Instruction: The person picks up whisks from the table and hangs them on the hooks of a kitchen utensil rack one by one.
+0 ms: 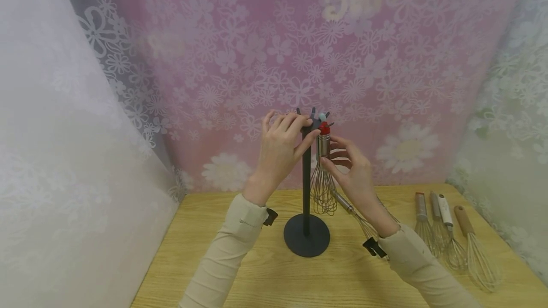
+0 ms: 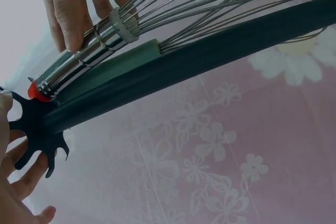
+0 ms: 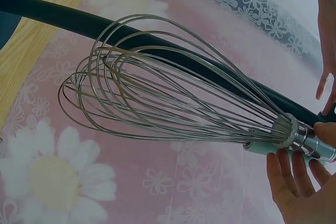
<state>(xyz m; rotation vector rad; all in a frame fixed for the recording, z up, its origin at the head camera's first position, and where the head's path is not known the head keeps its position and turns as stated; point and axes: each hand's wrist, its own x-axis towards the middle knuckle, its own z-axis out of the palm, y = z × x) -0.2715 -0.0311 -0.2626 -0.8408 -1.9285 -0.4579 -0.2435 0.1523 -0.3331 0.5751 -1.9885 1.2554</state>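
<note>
A black stand (image 1: 306, 182) with a round base and a crown of hooks stands upright on the table. My left hand (image 1: 279, 141) grips the hook crown (image 2: 35, 124) at its top, with the thumb beside a red handle end. My right hand (image 1: 353, 168) holds a balloon whisk (image 1: 324, 146) by its shiny metal handle, fingers on one side and thumb on the other. Its wires point down and its red end is up at the hooks; whether it hangs on one cannot be told. Behind it, a whisk with a pale green handle (image 2: 118, 69) hangs along the pole.
On the right of the wooden table (image 1: 257, 274) lie several whisks, among them a wooden-handled whisk (image 1: 471, 241) and a white-handled whisk (image 1: 447, 217). Another metal whisk (image 1: 344, 202) lies partly under my right forearm. A flowered pink curtain (image 1: 257, 70) hangs behind.
</note>
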